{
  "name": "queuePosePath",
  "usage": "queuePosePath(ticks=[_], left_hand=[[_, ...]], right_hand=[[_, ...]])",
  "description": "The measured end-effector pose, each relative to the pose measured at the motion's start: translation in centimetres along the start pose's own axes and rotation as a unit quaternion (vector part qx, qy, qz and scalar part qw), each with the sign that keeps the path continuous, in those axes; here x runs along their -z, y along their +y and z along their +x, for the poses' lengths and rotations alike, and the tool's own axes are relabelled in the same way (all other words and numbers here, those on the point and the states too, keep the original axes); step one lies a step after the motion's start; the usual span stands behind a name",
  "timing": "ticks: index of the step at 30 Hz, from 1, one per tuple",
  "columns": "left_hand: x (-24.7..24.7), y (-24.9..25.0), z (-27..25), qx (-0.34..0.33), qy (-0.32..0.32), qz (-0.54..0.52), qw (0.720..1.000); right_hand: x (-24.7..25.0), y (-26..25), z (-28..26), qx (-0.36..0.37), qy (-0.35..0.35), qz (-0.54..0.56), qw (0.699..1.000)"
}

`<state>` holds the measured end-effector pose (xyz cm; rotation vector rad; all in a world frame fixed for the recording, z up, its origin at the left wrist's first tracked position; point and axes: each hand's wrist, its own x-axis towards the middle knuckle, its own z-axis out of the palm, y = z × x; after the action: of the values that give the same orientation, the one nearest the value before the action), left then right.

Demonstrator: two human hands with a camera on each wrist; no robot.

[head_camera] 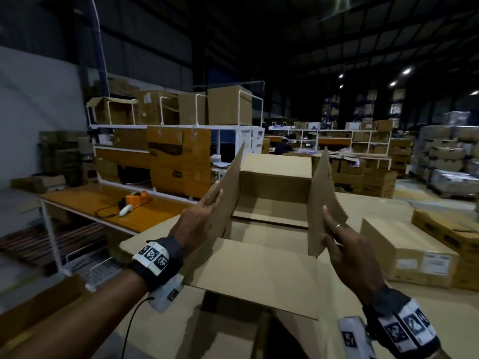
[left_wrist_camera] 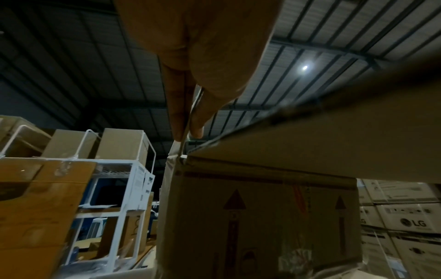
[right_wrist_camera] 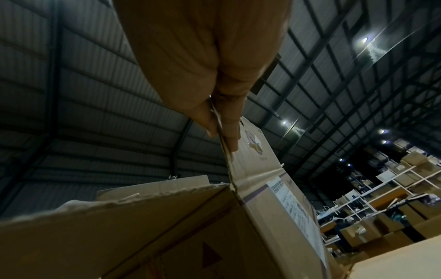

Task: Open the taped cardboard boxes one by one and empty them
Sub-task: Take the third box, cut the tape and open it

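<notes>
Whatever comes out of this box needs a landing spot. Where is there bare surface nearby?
The orange bench is bare left of the tape dispenser and its cable. Bare cardboard top lies beyond the right hand, behind the labelled box. It is crowded on the far right, and both hands, left hand too, pinch the open box's side flaps.

Both bare forearms wear dark wristbands (head_camera: 155,260) bearing black-and-white square markers; a thin ring (head_camera: 337,226) circles one right finger.
</notes>
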<state>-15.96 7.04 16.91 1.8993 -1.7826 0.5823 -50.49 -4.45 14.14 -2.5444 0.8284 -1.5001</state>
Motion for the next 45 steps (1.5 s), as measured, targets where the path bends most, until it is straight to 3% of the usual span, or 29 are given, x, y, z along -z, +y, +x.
queuePosePath(ticks=[7,13,18,22,27,36,45], left_hand=[[-1.8,-8.0,-1.4,0.013,-0.038,-0.01,0.999],[-5.1,-12.5,-1.5,0.033,-0.065,-0.008,0.997],[-8.2,-16.0,-1.4,0.0,-0.086,-0.025,0.996],[-10.8,-17.9,-2.0,0.032,-0.108,-0.044,0.993],[-14.4,-19.7,-2.6,0.04,-0.126,-0.077,0.988],[-17.6,-20.9,-2.1,0.028,-0.152,-0.148,0.977],[-17.8,-23.1,-3.6,0.124,-0.2,-0.11,0.966]], right_hand=[[-8.6,-2.7,1.7,-0.019,-0.038,0.019,0.999],[-14.0,-2.1,1.6,-0.038,-0.064,0.021,0.997],[-18.0,-1.0,0.6,-0.07,-0.065,0.026,0.995],[-20.4,-0.3,-0.4,-0.088,-0.067,0.032,0.993],[-22.0,0.5,-1.4,-0.104,-0.097,0.025,0.99],[-23.0,0.9,-3.3,-0.199,-0.167,-0.035,0.965],[-22.1,-1.1,-4.1,-0.242,-0.213,-0.131,0.938]])
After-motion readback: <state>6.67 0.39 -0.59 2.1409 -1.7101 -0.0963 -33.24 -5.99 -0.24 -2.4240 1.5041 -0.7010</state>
